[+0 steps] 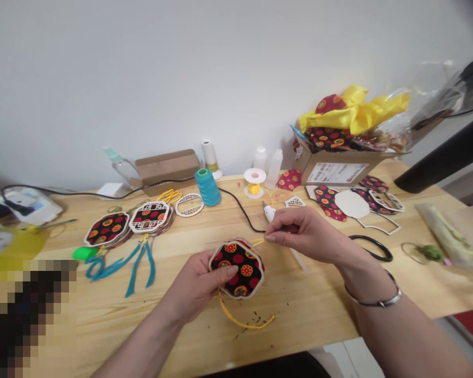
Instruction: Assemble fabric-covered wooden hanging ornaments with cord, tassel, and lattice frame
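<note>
My left hand (pixel 199 286) grips a stack of scalloped panels (pixel 240 270) near the table's front, thumb on top. Its upper face is black cloth with red and orange flower patterns inside a pale rim. A yellow cord (pixel 246 326) trails from its lower edge onto the table. My right hand (pixel 294 231) pinches a yellow cord end (pixel 259 241) at the stack's upper right edge. Just behind the right hand lies a white-nosed glue gun (pixel 268 211), partly hidden by the fingers.
Finished-looking patterned panels (pixel 150 218), pliers (pixel 142 265) and a teal thread cone (pixel 207 187) are at left. A yellow cord spool (pixel 254 184) stands behind. Cloth pieces and frames (pixel 350 203), a black ring (pixel 372 249) and a cardboard box (pixel 339 165) are at right.
</note>
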Action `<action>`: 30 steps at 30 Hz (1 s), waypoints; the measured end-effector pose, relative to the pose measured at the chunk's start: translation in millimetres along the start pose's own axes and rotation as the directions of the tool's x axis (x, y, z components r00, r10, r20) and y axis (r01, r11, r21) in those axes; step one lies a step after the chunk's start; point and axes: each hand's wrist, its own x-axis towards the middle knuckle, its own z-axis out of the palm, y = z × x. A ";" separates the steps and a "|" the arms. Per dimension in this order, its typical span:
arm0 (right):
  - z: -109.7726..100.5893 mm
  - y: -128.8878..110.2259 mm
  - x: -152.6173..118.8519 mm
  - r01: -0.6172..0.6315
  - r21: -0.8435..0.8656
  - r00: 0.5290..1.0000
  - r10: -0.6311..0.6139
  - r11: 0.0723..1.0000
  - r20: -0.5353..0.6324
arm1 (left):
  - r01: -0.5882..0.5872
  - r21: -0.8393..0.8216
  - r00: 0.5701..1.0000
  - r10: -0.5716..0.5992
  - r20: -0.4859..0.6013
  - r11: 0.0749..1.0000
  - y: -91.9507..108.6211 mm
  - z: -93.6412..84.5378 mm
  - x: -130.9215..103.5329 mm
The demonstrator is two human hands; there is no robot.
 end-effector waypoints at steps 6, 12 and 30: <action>1.6 -2.8 0.5 0.074 -0.093 0.997 -0.077 0.993 -0.029 | -0.003 0.026 1.000 0.004 -0.011 1.000 0.7 1.1 -0.2; 1.1 -0.6 0.3 0.125 -0.217 0.986 -0.145 0.968 -0.079 | 0.026 0.010 0.999 -0.026 -0.023 1.000 1.7 2.7 0.1; 2.8 1.3 -1.8 0.303 -0.300 0.944 -0.327 0.905 -0.035 | 0.032 0.010 0.998 -0.032 -0.047 0.999 2.1 3.2 0.9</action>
